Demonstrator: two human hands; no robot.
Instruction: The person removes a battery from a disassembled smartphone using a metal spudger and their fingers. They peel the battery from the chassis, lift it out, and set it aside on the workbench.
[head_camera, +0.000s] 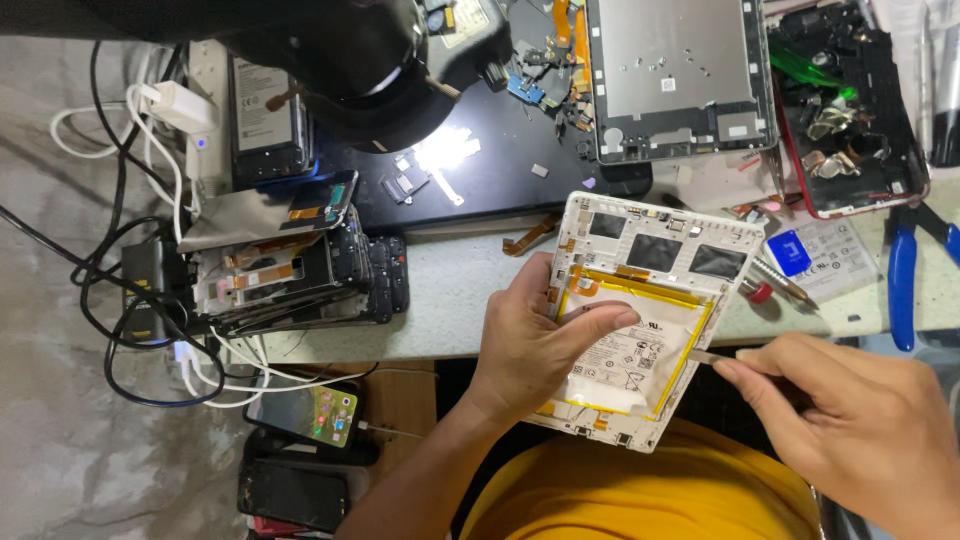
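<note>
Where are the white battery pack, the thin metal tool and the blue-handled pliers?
white battery pack (630, 355): head view, on its flat white face.
thin metal tool (702, 356): head view, on the blade beside the right hand's fingertips.
blue-handled pliers (902, 285): head view, on the left blue handle.

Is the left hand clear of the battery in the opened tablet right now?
No, the left hand grips the white tablet frame with its thumb pressed on the battery.

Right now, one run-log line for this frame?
left hand: holds opened tablet, thumb on battery | right hand: pinches thin tool at battery edge | stacked phones left
</note>
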